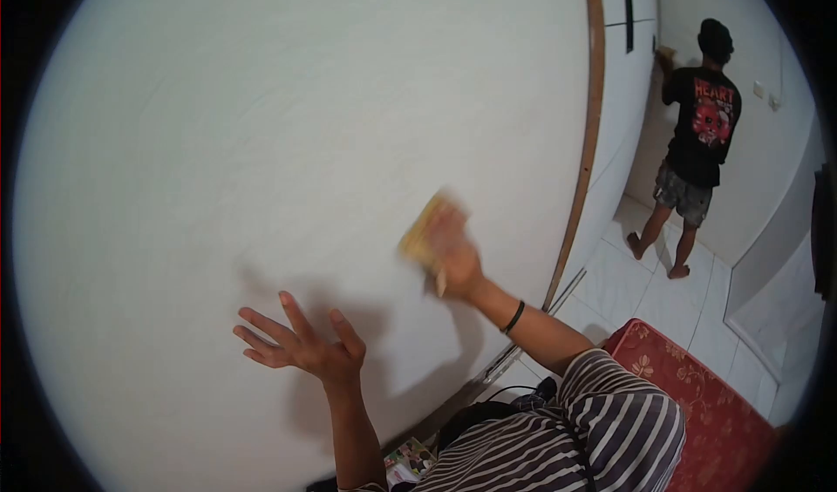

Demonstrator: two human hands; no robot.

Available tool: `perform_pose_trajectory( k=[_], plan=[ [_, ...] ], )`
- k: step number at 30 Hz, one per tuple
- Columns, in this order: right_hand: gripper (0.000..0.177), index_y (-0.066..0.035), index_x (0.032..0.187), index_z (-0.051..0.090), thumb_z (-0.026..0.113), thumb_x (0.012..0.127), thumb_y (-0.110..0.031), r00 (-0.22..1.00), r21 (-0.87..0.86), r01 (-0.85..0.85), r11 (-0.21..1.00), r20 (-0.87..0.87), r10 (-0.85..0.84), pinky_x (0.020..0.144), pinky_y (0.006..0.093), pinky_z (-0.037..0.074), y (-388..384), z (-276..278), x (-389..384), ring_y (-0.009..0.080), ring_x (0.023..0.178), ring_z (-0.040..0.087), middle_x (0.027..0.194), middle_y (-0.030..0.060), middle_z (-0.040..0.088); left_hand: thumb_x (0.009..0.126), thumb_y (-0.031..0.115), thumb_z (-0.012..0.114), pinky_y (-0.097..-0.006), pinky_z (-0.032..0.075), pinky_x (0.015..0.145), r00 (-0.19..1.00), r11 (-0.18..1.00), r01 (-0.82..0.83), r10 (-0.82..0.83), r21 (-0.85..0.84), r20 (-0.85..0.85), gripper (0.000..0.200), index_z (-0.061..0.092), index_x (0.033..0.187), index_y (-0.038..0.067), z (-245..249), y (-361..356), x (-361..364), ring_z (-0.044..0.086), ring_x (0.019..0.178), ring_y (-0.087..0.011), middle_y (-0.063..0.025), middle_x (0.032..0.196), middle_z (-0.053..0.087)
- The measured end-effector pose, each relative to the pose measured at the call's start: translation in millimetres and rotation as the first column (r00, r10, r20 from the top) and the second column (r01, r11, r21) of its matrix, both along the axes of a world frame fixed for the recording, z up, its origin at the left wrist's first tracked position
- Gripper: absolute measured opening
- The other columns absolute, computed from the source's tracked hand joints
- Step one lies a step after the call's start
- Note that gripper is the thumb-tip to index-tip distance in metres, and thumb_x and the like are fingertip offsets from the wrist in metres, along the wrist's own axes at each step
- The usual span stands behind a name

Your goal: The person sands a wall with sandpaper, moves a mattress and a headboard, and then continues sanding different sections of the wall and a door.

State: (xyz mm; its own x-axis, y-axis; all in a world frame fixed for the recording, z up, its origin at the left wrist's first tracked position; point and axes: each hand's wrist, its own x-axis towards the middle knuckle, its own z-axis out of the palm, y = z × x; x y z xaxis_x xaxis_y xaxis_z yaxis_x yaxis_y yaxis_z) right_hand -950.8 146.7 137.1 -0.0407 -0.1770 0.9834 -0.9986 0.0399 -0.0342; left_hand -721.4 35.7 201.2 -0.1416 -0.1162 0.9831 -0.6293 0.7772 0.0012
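My right hand [455, 252] presses a folded yellow sheet of sandpaper [420, 237] flat against the white wall [288, 126]; both hand and sheet are smeared by motion. The palm and fingers cover part of the sheet. Lower and to the left, my left hand [305, 342] is held up before the same wall with its fingers spread and nothing in them. Its shadow falls on the wall just beside it. Faint streaks run over the wall's surface.
A wooden door frame [586, 169] edges the wall on the right. Beyond it a person in a black shirt [704, 126] reaches to another wall. A red flowered mattress [689, 396] lies at my right, on white floor tiles [676, 313]. A colourful printed item [410, 461] sits below.
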Motion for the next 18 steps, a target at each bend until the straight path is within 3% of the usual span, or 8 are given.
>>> perform_pose_trajectory(
  k=[3, 4, 7, 10, 13, 14, 16, 18],
  plan=[
    [0.05, 0.008, 0.138, 0.056, 0.059, 0.09, -0.004, 0.977, -0.079, 0.03, 0.996, -0.208, -0.046, 0.116, 0.053, 0.039, 21, -14, -37, 0.0421, 0.138, 0.051, 0.145, 0.0287, 0.053, 0.101, 0.042, 0.046, -0.0678, -0.004, 0.117, 0.999, 0.997, -0.032, 0.034, -0.065, 0.039, 0.062, 0.046, 0.152, 0.007, -10, 14, -4, 0.009, 0.152, -0.0554, -0.0356, 0.162, 0.021],
    [0.049, 0.007, 0.143, 0.051, 0.055, 0.096, -0.006, 0.982, -0.155, 0.186, 0.97, 0.002, -0.188, 0.117, 0.0496, 0.038, 28, -15, -60, 0.0423, 0.141, 0.046, 0.15, 0.0291, 0.048, 0.101, 0.042, 0.045, -0.0674, -0.004, 0.117, 0.998, 0.995, -0.047, 0.051, -0.087, 0.038, 0.061, 0.047, 0.152, 0.008, -10, 18, -4, 0.01, 0.152, -0.0552, -0.0352, 0.162, 0.022],
    [0.054, 0.013, 0.151, 0.033, 0.045, 0.099, 0.006, 0.709, -0.495, 0.166, 0.853, 0.661, 0.246, 0.122, 0.043, 0.029, 58, 12, -58, 0.0422, 0.147, 0.036, 0.157, 0.0294, 0.038, 0.1, 0.042, 0.045, -0.0657, -0.003, 0.118, 0.997, 0.991, -0.073, 0.077, -0.115, 0.024, 0.06, 0.048, 0.151, 0.009, -19, 49, 1, 0.012, 0.152, -0.0547, -0.0346, 0.162, 0.024],
    [0.056, 0.01, 0.152, 0.034, 0.046, 0.098, 0.007, 0.974, -0.31, -0.011, 0.951, 0.21, 0.08, 0.123, 0.0455, 0.027, 72, -30, -19, 0.0391, 0.148, 0.036, 0.158, 0.0283, 0.037, 0.1, 0.042, 0.046, -0.0644, -0.001, 0.119, 0.998, 0.986, -0.041, 0.047, -0.164, 0.038, 0.06, 0.048, 0.151, 0.01, -35, 92, -12, 0.015, 0.151, -0.0544, -0.0337, 0.161, 0.027],
    [0.058, 0.006, 0.154, 0.033, 0.047, 0.098, 0.005, 0.994, -0.254, 0.092, 0.963, 0.078, -0.075, 0.118, 0.0447, 0.035, 113, -42, -53, 0.0379, 0.143, 0.045, 0.154, 0.0281, 0.043, 0.101, 0.041, 0.046, -0.0616, -0.001, 0.121, 0.995, 0.977, -0.019, 0.039, -0.211, 0.09, 0.059, 0.047, 0.152, 0.01, -48, 128, -21, 0.017, 0.152, -0.0508, -0.0306, 0.162, 0.029],
    [0.055, 0.006, 0.155, 0.031, 0.045, 0.102, -0.003, 0.794, -0.351, 0.02, 0.936, 0.575, 0.199, 0.118, 0.042, 0.035, 135, -21, -65, 0.0375, 0.144, 0.043, 0.155, 0.0282, 0.041, 0.102, 0.04, 0.046, -0.0604, 0.0, 0.121, 0.995, 0.972, -0.014, 0.037, -0.234, 0.094, 0.059, 0.046, 0.153, 0.01, -49, 139, -28, 0.017, 0.153, -0.049, -0.0292, 0.162, 0.029],
    [0.054, 0.005, 0.156, 0.029, 0.042, 0.107, -0.012, 0.476, -0.398, 0.085, 0.914, 0.822, 0.313, 0.119, 0.0392, 0.034, 158, -14, -78, 0.0374, 0.147, 0.038, 0.157, 0.0283, 0.038, 0.101, 0.04, 0.047, -0.0619, 0.001, 0.121, 0.992, 0.979, -0.053, 0.073, -0.197, 0.099, 0.058, 0.049, 0.15, 0.009, -59, 155, -30, 0.018, 0.152, -0.0521, -0.031, 0.16, 0.032],
    [0.053, 0.005, 0.156, 0.03, 0.042, 0.107, -0.012, 0.733, -0.296, 0.091, 0.951, 0.666, 0.138, 0.121, 0.0399, 0.03, 142, -25, -94, 0.0371, 0.148, 0.037, 0.158, 0.0276, 0.037, 0.101, 0.038, 0.048, -0.0615, 0.002, 0.122, 0.992, 0.986, -0.058, 0.075, -0.153, 0.105, 0.056, 0.052, 0.147, 0.007, -65, 153, -55, 0.021, 0.15, -0.0535, -0.0321, 0.157, 0.037]
  ],
)
